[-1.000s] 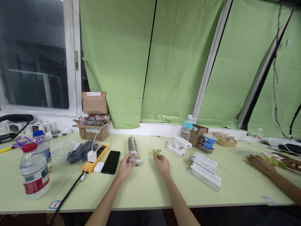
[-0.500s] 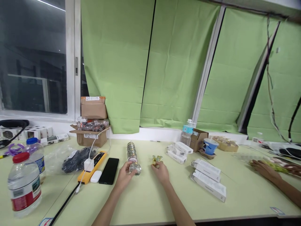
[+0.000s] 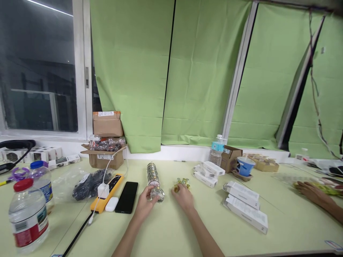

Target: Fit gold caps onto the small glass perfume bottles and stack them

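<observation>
My left hand (image 3: 146,202) is closed on a round, clear, shiny disc-shaped piece (image 3: 157,195), thumb on its near side. Behind that piece, a ridged, silvery see-through column (image 3: 152,173) lies along the table, pointing away from me. To the right, my right hand (image 3: 184,198) is closed with its fingertips down at several small gold-green cylinders (image 3: 183,181). One cylinder shows at its thumb and index finger. The back of the hand hides part of the group. Between my hands is a gap of bare tabletop.
A black phone (image 3: 127,197), white earphone case (image 3: 112,204) and yellow power strip (image 3: 110,191) lie left. Bottles stand further left, including a red-capped one (image 3: 28,214). White boxes (image 3: 246,210) and a blue cup (image 3: 244,167) are right. Another person's hand (image 3: 313,192) rests at far right.
The view has shifted slightly. My right hand's fingers have moved among the small cylinders, which now look more spread out. My left hand keeps its hold on the round clear piece.
</observation>
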`<state>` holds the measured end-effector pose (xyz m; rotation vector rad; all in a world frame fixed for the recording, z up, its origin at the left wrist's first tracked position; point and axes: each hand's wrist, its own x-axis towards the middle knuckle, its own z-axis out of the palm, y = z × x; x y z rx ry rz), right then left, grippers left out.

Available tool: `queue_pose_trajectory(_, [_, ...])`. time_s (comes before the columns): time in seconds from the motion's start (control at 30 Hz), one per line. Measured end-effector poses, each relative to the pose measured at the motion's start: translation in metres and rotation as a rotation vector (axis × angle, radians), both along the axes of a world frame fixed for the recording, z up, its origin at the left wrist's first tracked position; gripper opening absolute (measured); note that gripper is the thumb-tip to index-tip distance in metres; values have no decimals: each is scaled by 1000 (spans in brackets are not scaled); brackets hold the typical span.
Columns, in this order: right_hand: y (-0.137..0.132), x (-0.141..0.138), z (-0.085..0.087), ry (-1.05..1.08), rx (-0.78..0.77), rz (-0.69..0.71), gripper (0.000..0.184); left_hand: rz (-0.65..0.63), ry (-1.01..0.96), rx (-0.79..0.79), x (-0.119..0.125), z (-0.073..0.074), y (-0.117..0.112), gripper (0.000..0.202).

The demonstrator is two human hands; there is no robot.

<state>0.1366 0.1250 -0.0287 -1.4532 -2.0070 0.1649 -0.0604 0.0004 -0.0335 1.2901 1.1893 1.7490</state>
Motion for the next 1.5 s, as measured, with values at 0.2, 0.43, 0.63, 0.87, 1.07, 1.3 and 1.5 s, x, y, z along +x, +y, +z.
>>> queue_pose_trajectory(0.2, [-1, -3, -1, -74, -42, -25, 20, 8, 10, 7, 0, -1, 0, 51])
queue_pose_trajectory(0.43, [1, 5, -9, 102, -14, 86, 14, 13, 6, -12, 2, 8, -6, 50])
queue_pose_trajectory(0.63, [5, 6, -16, 192, 15, 136, 14, 16, 27, -9, 2, 8, -7, 48])
queue_pose_trajectory(0.87, [8, -2, -14, 168, 88, 215, 15, 17, 53, -9, 2, 6, -6, 48])
queue_pose_trajectory(1.07, [23, -30, -6, 84, 109, 209, 32, 22, 58, -5, 1, 6, -5, 46])
queue_pose_trajectory(1.3, [29, -61, -1, -49, 156, 227, 37, 31, 43, -4, 5, 15, -7, 44])
queue_pose_trajectory(1.5, [57, -95, 4, -133, 45, 333, 46, 31, 43, 13, 6, 12, -5, 42])
